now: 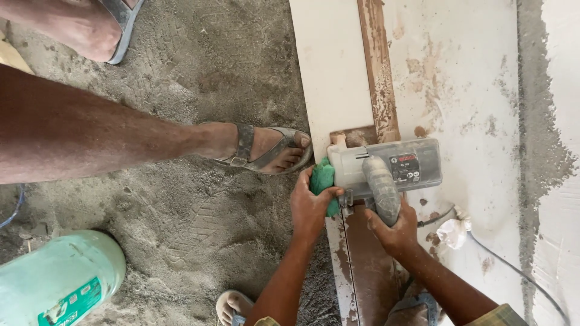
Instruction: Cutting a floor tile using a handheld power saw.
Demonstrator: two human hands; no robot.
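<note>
Your right hand point(393, 229) clamps the cutter point(385, 172) handle; left hand point(311, 205) fingers wrap the green knob point(322, 178). Sandalled foot point(266, 148) just beyond fingers: a kickback could hit it.

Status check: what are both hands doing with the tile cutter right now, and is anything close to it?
Right hand gripping cutter handle. Left hand pressing green sponge at cutter's side. Cutter sits on white tile, muddy cut line ahead. Sandalled foot close beside the tile edge.
</note>
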